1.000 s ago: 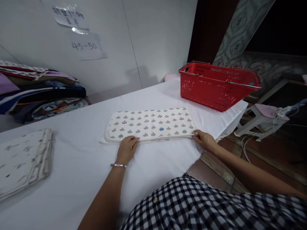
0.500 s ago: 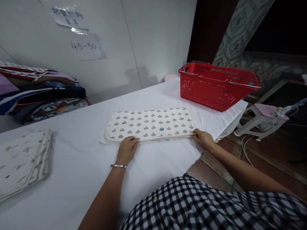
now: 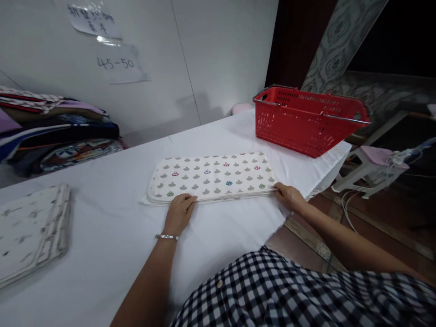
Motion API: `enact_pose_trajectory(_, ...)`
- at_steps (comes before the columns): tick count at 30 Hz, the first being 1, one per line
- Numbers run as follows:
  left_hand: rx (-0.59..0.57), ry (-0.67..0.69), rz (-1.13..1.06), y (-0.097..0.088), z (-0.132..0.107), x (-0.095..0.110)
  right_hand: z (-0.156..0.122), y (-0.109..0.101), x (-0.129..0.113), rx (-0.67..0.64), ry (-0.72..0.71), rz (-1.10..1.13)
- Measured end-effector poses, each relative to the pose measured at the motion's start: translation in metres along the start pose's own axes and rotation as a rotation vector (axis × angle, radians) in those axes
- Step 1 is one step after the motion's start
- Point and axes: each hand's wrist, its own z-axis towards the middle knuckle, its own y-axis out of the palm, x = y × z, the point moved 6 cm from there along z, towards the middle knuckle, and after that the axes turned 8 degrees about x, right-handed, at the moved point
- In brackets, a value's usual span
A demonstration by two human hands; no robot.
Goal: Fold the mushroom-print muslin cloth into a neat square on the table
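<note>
A white folded cloth [image 3: 211, 177] printed with grey, red, blue and green mushroom-like shapes lies flat on the table in the head view. Its layers show along the near edge. My left hand [image 3: 179, 212] is closed at the middle of that edge, thumb and fingers pinching the fabric. At the near right corner, my right hand [image 3: 289, 197] grips the cloth between thumb and fingers. The undersides of both hands are hidden. Another folded cloth [image 3: 34, 231], white with dark motifs, rests at the left and is cut off by the frame.
Towards the far right end of the white-covered table [image 3: 112, 227] stands a red plastic basket [image 3: 299, 127] with metal handles. Piled fabrics [image 3: 57, 131] sit at the back left against the wall. Beyond the table's right end is a stool [image 3: 371, 163] with cables on it.
</note>
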Motion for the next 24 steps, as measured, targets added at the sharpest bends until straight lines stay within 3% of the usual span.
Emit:
enact_pose_trajectory(8,0.011,0.007,-0.012,-0.001,0.001,0.001,-0.007,-0.006,0.006,0.109,-0.131,0.035)
enact_pose_trajectory(16,0.006,-0.014,-0.015,0.0,0.001,0.0,-0.01,-0.008,-0.004,0.046,-0.171,0.088)
enact_pose_trajectory(19,0.005,-0.017,-0.006,0.0,0.001,-0.001,-0.002,-0.012,0.005,0.075,-0.094,0.139)
enact_pose_trajectory(24,0.014,-0.006,-0.002,-0.002,0.001,0.002,0.033,-0.011,0.035,0.128,0.158,0.207)
